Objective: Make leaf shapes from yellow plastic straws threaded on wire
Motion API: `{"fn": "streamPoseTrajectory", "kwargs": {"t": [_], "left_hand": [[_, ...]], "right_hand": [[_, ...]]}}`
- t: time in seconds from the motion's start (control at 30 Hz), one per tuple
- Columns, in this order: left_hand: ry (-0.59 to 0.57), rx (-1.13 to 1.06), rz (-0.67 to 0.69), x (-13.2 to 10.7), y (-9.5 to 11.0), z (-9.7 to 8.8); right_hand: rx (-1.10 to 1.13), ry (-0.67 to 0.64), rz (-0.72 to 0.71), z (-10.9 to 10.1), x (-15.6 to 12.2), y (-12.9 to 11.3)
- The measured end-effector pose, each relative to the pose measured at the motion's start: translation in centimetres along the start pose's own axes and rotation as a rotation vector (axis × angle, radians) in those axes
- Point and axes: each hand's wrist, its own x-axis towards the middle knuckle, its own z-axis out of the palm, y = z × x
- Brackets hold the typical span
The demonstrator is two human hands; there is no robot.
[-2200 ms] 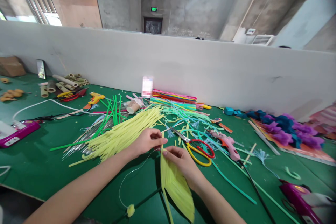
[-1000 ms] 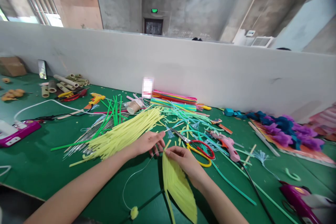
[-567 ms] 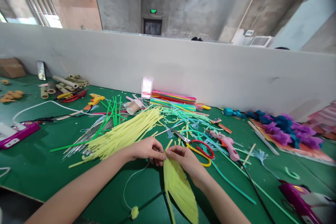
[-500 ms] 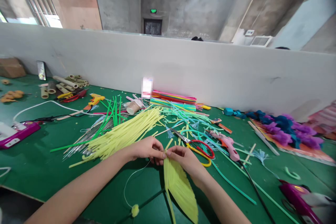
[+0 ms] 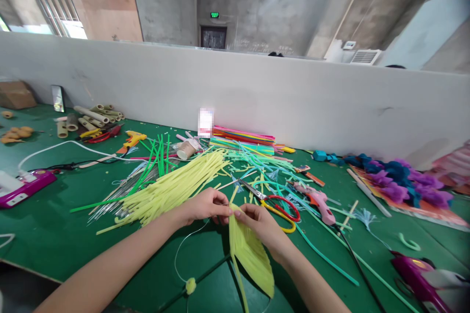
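Observation:
My left hand (image 5: 204, 206) and my right hand (image 5: 257, 221) meet above the green table (image 5: 47, 234), fingers pinched together at the top of a yellow leaf-shaped piece (image 5: 249, 254) made of fuzzy strips. My right hand grips the leaf's upper end. My left hand pinches a thin white wire (image 5: 181, 249) that loops down to a small yellow pom-pom (image 5: 190, 285). A heap of yellow pipe cleaners (image 5: 172, 186) lies just behind my left hand.
Scissors with red and yellow handles (image 5: 273, 203) lie right of my hands, a pink glue gun (image 5: 317, 200) beyond them. Green sticks, coloured pipe cleaner bundles (image 5: 244, 137), a paper cup (image 5: 185, 148), a magenta glue gun (image 5: 422, 276) and purple-blue fluffy pieces (image 5: 400, 178) surround them. A grey partition (image 5: 257, 93) closes the back.
My left hand, briefly spread open a second ago, has closed on the wire at the leaf's tip. The leaf and the pom-pom have shifted slightly; both hands have stayed at the same spot.

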Motion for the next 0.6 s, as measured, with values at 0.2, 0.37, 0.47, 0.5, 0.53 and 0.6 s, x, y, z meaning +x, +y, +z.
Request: {"fn": "streamPoseTrajectory", "kwargs": {"t": [0.2, 0.37, 0.47, 0.5, 0.53, 0.6], "left_hand": [[-0.009, -0.029, 0.012, 0.04, -0.18, 0.05], [-0.001, -0.009, 0.007, 0.08, -0.17, 0.07], [-0.005, -0.003, 0.011, 0.07, -0.13, 0.06], [-0.007, -0.005, 0.016, 0.06, -0.13, 0.06], [-0.010, -0.009, 0.022, 0.04, -0.14, 0.05], [-0.015, -0.012, 0.029, 0.01, -0.18, 0.03]], "right_hand": [[0.005, 0.001, 0.000, -0.11, -0.24, -0.41], [0.016, 0.002, -0.009, -0.04, -0.30, -0.59], [0.027, -0.002, 0.004, 0.04, -0.32, -0.66], [0.028, -0.001, 0.006, 0.06, -0.33, -0.69], [0.029, 0.000, 0.007, 0.06, -0.34, -0.71], [0.026, -0.003, 0.007, 0.04, -0.35, -0.73]]}}
